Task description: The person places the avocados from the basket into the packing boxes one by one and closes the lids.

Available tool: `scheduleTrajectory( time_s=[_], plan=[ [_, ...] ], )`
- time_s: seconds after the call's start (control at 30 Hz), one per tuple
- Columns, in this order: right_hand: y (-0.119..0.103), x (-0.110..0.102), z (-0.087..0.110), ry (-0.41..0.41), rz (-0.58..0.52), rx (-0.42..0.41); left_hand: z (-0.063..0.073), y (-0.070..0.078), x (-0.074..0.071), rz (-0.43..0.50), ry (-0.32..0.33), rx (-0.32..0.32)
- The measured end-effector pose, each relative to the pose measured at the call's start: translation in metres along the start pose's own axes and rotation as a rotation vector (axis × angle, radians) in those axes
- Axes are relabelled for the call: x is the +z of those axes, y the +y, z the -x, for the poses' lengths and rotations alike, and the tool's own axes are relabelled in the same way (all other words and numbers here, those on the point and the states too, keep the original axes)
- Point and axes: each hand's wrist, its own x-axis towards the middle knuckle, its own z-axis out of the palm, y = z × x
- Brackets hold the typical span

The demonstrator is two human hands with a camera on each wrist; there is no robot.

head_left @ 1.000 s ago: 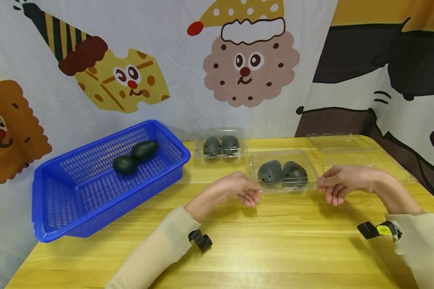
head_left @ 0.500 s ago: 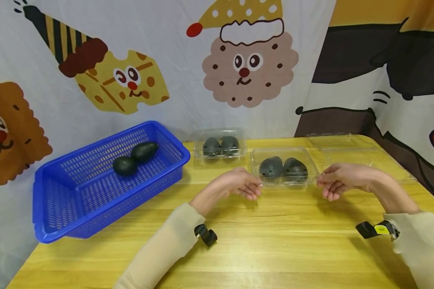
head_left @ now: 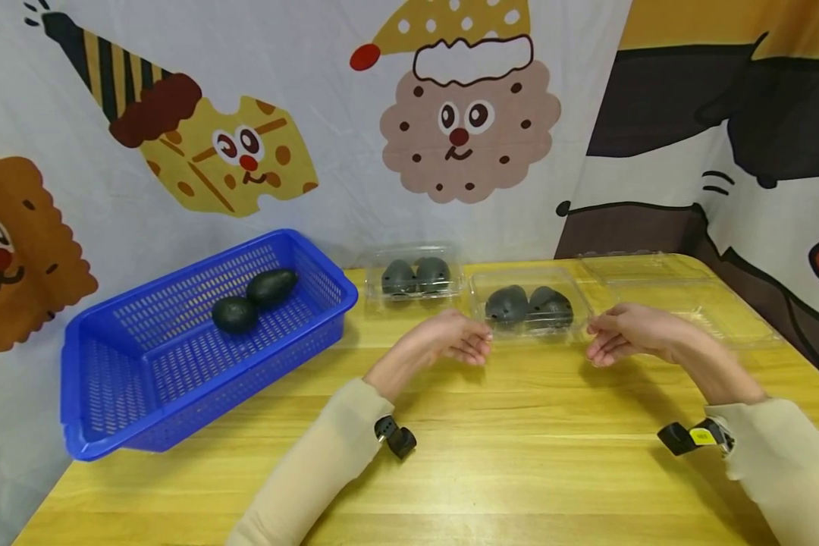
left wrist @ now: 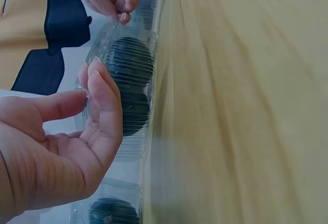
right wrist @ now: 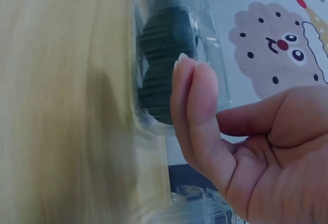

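Surface: yellow wood-grain table (head_left: 450, 470), glossy, pale light patches toward the near edge. Behind it, a white cloth backdrop (head_left: 348, 83) printed with cartoon food: a cheese wedge (head_left: 198, 178) in a striped hat, a round biscuit (head_left: 474, 171) in a spotted cap. Dark printed shapes at far right.

Left side of table: blue perforated plastic basket (head_left: 198, 364), set at a slant, two dark green avocados (head_left: 235, 314) touching inside. Back centre, near the cloth: rear clamshell (head_left: 416, 251), clear, with two avocados. Back right: clear plastic packaging (head_left: 662, 267), unfolded flat.

Front clamshell (head_left: 528, 276), also clear: just right of the rear one and slightly nearer, between the hands. Two avocados (head_left: 507, 305) side by side within. Whether its base touches the wood, cannot tell.

Left hand (head_left: 453, 337): narrow grip, thumb and fingertips pinching the near left corner. Right hand (head_left: 624, 332): likewise at the near right corner, remaining fingers bent loosely. Beige sleeves (head_left: 327, 462), black wrist straps (head_left: 399, 440).
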Motion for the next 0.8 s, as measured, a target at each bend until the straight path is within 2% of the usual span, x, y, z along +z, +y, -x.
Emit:
scheduleTrajectory(
  time_s=[0.8],
  plan=[
    [0.006,0.015,-0.022,0.178,-0.101,-0.1,-0.014,0.001,0.005,0.068,0.122,0.047]
  ],
)
